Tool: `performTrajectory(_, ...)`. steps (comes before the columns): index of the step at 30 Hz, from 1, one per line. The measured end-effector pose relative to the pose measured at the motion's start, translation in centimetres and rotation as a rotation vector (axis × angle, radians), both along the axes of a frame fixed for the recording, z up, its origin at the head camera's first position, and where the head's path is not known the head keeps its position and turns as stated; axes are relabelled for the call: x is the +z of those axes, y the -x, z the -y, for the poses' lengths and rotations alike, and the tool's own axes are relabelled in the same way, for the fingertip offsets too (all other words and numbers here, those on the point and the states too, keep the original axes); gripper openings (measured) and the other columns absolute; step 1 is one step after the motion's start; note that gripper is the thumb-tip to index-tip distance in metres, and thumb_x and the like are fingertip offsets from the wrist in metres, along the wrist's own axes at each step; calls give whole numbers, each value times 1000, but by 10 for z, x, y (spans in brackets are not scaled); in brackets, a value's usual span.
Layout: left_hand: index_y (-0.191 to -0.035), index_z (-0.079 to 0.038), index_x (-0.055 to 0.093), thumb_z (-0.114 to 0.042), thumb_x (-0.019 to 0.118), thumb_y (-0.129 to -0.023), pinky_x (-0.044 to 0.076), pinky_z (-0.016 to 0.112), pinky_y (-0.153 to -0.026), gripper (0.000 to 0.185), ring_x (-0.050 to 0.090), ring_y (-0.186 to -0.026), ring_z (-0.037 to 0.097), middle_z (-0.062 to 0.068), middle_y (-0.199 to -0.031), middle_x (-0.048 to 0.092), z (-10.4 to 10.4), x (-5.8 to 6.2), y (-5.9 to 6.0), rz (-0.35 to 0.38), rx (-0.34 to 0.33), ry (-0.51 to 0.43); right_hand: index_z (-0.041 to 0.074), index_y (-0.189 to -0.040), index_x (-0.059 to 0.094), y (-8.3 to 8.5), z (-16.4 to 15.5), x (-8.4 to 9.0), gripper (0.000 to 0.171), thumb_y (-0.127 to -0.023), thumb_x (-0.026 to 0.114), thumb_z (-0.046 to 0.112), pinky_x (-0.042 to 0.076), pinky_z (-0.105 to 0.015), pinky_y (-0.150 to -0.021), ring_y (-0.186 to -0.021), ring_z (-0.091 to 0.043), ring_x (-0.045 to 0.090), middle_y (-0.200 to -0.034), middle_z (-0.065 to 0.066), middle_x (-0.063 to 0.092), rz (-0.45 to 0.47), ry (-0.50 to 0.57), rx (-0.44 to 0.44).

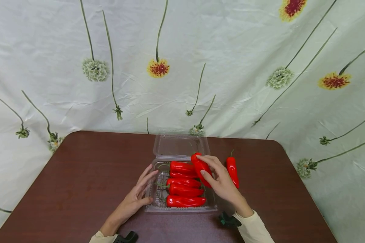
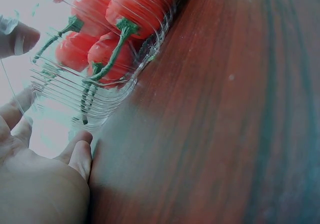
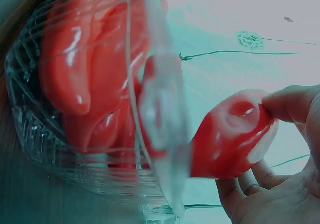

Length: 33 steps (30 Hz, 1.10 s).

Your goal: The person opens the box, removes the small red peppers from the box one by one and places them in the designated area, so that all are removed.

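Note:
A clear plastic clamshell box [image 1: 151, 208] lies with its lid [image 1: 182, 145] folded back, holding several red peppers [image 1: 186, 201] side by side, their green stems toward the left. My right hand [image 1: 221, 179] pinches another red pepper [image 1: 198, 165] between thumb and fingers, tilted over the box's right side; in the right wrist view this pepper [image 3: 230, 139] shows beside the box wall. My left hand [image 1: 133, 199] has its fingers spread along the left side of the box, fingertips right at the rim. The left wrist view shows the stems [image 2: 120, 48] through the ribbed wall.
One more red pepper [image 1: 232, 171] lies on the brown table [image 1: 79, 189], right of the box and behind my right hand. A white cloth [image 1: 182, 84] printed with flowers hangs behind the table. Black wrist devices [image 1: 229, 220] sit by both sleeves.

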<state>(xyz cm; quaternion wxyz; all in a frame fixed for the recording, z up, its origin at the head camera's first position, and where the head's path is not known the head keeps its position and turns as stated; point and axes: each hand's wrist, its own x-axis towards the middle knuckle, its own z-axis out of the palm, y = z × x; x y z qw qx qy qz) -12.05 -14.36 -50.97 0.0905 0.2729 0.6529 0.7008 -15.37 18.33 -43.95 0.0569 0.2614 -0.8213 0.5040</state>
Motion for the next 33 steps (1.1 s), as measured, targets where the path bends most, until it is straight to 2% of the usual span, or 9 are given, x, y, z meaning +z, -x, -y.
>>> performTrajectory(6,-158,0,23,7,56,-92,20,6,-112,74,25,-145,-7,17,-167,-13,0,0,-1,-6,2,4,20,-142,58,1,-6,0,45,-98,62,14,57,-29,-83,-125,-28,48,-141,-10,48,16,-49,-58)
performTrajectory(8,-158,0,23,7,56,-92,20,6,-112,74,24,-145,-7,16,-167,-13,0,0,-1,-4,1,3,18,-140,60,2,-8,1,42,-98,62,13,57,-29,-83,-123,-28,49,-141,-11,47,14,-46,-68)
performTrajectory(15,-157,1,22,7,56,-92,20,6,-112,74,25,-145,-7,17,-167,-13,0,1,0,-6,-4,-3,14,-134,64,5,-23,5,38,-96,65,9,57,-27,-81,-103,-25,60,-138,-11,46,48,12,-96)
performTrajectory(22,-157,0,23,7,57,-92,20,6,-111,74,23,-145,-9,16,-167,-12,-2,-1,0,5,-1,7,12,-130,66,10,-45,9,36,-95,66,8,54,-28,-89,-120,-18,47,-136,-9,49,34,29,-196)
performTrajectory(28,-158,-1,23,6,56,-93,21,6,-110,74,24,-145,-8,16,-167,-13,-3,-1,1,2,-2,11,9,-131,66,8,-63,17,35,-96,64,6,50,-24,-87,-110,-12,49,-136,-9,49,38,25,-281)
performTrajectory(33,-158,-1,22,8,55,-92,20,6,-111,75,23,-146,-6,12,-168,-12,-2,-2,1,-4,-7,12,7,-133,63,11,-77,17,37,-96,63,7,46,-22,-93,-108,-13,50,-135,-10,50,51,28,-315)
